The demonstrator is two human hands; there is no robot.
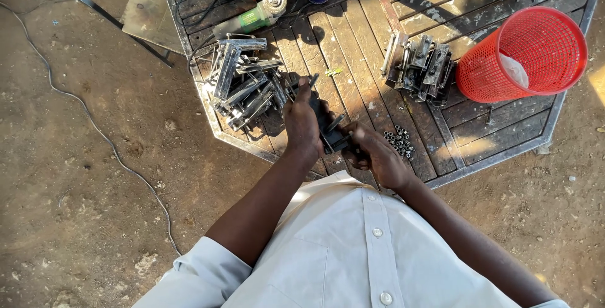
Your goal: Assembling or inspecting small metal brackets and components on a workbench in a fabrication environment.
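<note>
- A dark metal bracket is held over the near edge of the octagonal wooden table, between both hands and just in front of the white shirt.
- The left hand is seen wrapped over the bracket's upper end, its fingers pressed together and curled around the metal, with the thumb stretched towards the table's middle.
- The right hand is closed on the bracket's lower end at the table's near rim; its fingers are curled tightly, though what exactly is pinched between them cannot be told.
- A small cluster of metal nuts is laid on the table just beside the right hand.
- A tangled pile of metal brackets is heaped on the table's left part, close to the left hand.
- A second, tidier stack of brackets is set on the table's right half, next to a red mesh basket at the right edge.
- A green angle grinder is laid at the table's far left side, with its cable trailed across the dirt ground beyond the table.
</note>
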